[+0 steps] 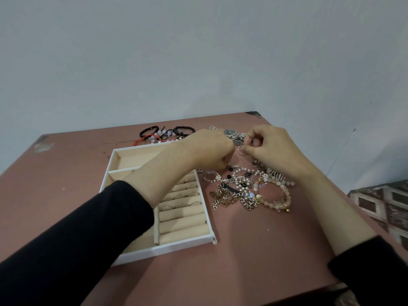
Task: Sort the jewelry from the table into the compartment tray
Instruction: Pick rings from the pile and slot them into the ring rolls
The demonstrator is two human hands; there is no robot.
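Busy over a pinkish-brown counter [265,239], black sleeves [77,239] reaching in from both sides. Pinching a thin silver ring [241,150] in the right hand [273,149], grip closed on it between thumb and forefinger, near a silver metal-band wristwatch [233,133]. Left hand [205,151] just beside, fingers curled down at the far edge of a tangled heap of pearl strands, chains and pink bead bracelets [247,188]; impossible to tell whether that grip has anything in it. Off to the left, a white compartment tray with beige lining [114,154], left forearm crossing over it. Several slim rings [183,195] already slotted into the padded rolls on its right side. Beyond the tray, a loose bunch of black cord and red-and-pink bead bracelets [165,134].
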